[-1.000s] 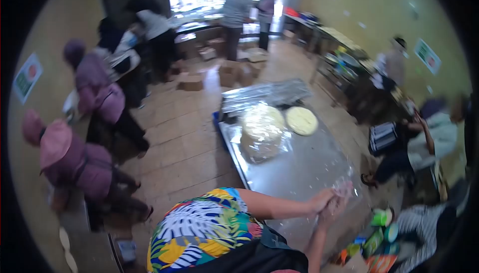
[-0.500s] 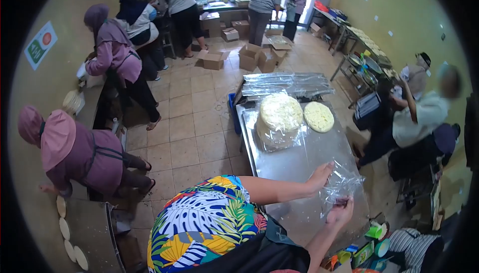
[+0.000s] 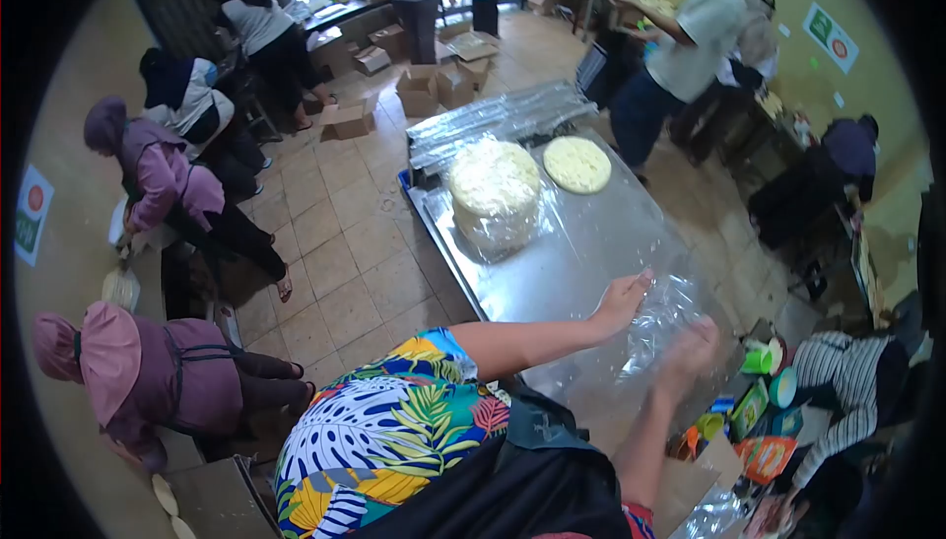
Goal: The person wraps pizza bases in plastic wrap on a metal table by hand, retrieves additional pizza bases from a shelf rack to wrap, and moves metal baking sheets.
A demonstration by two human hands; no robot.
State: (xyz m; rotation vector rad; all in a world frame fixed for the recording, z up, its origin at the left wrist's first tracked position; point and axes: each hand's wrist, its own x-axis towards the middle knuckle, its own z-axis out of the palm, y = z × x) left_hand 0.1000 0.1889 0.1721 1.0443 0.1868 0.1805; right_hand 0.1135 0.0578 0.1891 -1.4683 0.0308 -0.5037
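Over the near part of the metal table [image 3: 581,283], my left hand [image 3: 623,304] pinches a crumpled sheet or bag of clear plastic [image 3: 662,320]. At the plastic's right side is my right hand [image 3: 688,357], raised and blurred by motion; its fingers are too smeared to show their grip. Farther up the table stands a stack of pale round flatbread-like discs [image 3: 495,179] with clear plastic over and around it. One loose pale disc [image 3: 577,165] lies to the right of the stack.
A foil-like covered ledge [image 3: 498,123] borders the table's far end. Open cardboard boxes [image 3: 419,91] stand on the tiled floor [image 3: 340,263]. To the right are green containers [image 3: 757,360] and a person in a striped top [image 3: 838,371]. Several people work along both walls.
My view has turned, so the table sits farther left and higher. My right hand has risen along the plastic and blurred, while my left still pinches it. A person in white has stepped nearer the table.
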